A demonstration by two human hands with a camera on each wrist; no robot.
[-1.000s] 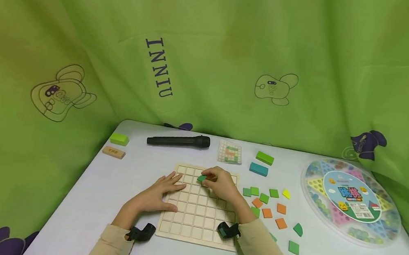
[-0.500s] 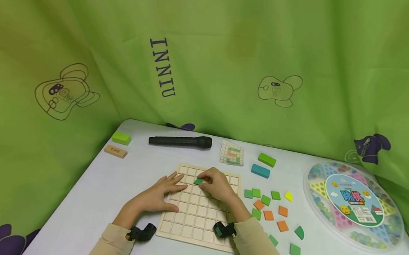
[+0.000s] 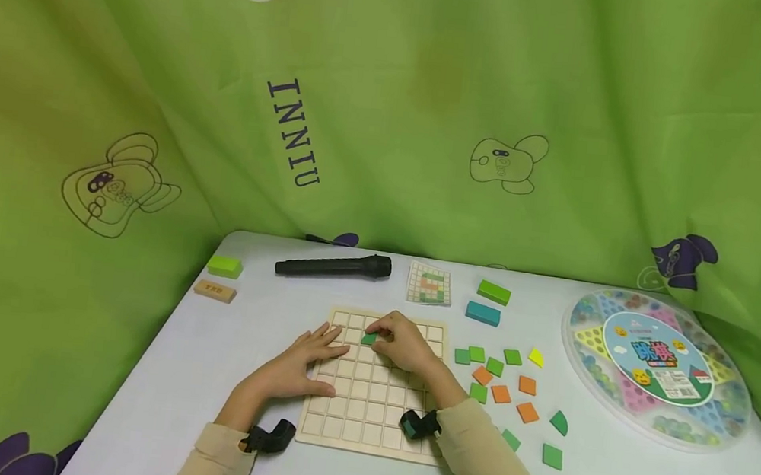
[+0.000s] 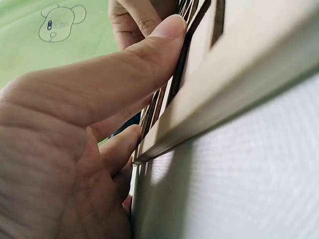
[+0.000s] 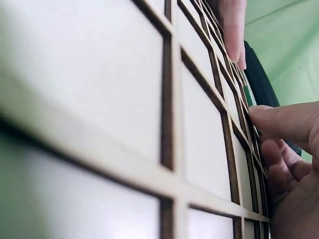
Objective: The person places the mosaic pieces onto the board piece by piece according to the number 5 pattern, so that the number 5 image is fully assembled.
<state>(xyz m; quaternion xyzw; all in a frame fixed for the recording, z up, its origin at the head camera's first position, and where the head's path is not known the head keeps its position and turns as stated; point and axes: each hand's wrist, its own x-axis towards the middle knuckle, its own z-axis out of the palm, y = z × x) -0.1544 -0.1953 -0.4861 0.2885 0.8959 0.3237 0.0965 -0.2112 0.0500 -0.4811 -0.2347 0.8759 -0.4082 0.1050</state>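
A wooden grid board [image 3: 333,442] with raised square cells lies on the white table. My right hand [image 3: 406,345] is over its upper part, thumb and index finger pinching a small green tile [image 3: 368,339] at a cell in the second row. In the right wrist view the green tile [image 5: 248,95] sits low by the thumb tip, mostly hidden behind the grid's ridges. With fingers spread, my left hand [image 3: 292,367] rests on the board's left edge. The left wrist view has its thumb [image 4: 149,57] lying on the frame.
Right of the board lie loose green, orange [image 3: 501,394] and yellow tiles [image 3: 536,357]. Behind it are a black microphone [image 3: 333,266], a pattern card [image 3: 429,284], and green and blue blocks [image 3: 483,313]. A round marble game box [image 3: 575,363] stands far right; two blocks [image 3: 215,290] far left.
My right hand has brought the green tile slightly left and down onto a cell, and the tile now lies flatter. The left hand has stayed on the board's edge.
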